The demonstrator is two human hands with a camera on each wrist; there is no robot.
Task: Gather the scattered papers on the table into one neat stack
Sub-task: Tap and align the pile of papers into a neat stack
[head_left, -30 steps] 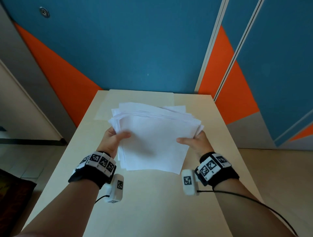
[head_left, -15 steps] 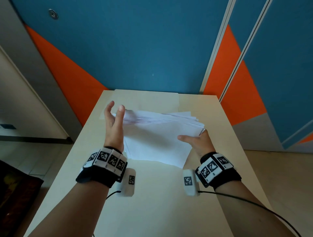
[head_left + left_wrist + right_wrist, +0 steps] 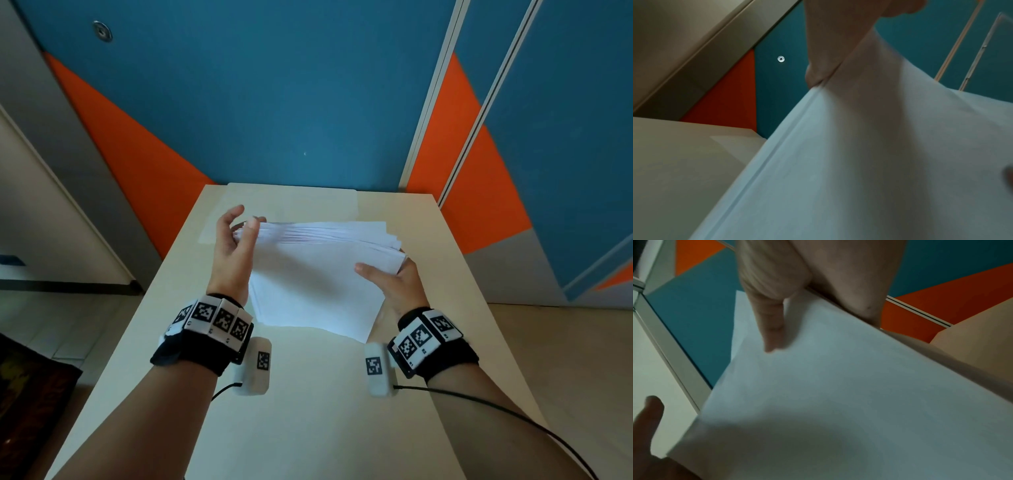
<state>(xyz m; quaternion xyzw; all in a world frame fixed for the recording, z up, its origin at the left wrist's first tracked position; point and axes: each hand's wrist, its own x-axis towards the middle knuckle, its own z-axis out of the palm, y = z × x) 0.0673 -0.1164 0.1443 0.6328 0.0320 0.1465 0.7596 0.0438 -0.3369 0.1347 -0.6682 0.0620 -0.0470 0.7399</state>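
Though gathered into one bunch, not yet neat. Papers point(image 3: 318, 274) up off the desk point(image 3: 308, 411), held over its middle, tilted with the near edge low. Gripped at the right side by the right hand point(image 3: 394, 284), thumb point(image 3: 770, 331) on top, other fingers tucked under. Left hand point(image 3: 233, 246) spread flat, fingers straight and apart, set side-on against the left edge of the bunch, holding nothing. Looks like a tap to square that edge.

Done, as far as can be seen: all sheets in one bunch, none loose on the near part of the desk. Left to do, most likely: push the far edge even, since fanned out there in thin steps, then lay the lot down flat.

Hard to see: the underside of the bunch and the right fingers below it. Far end of the desk partly hidden behind the papers. Pale flat patch point(image 3: 291, 202) lying there; cannot tell if a sheet or a mat. Left wrist view blurry, mostly white paper and a bit of finger at its edge. Right wrist view dim, with the thumb flat on the top sheet.
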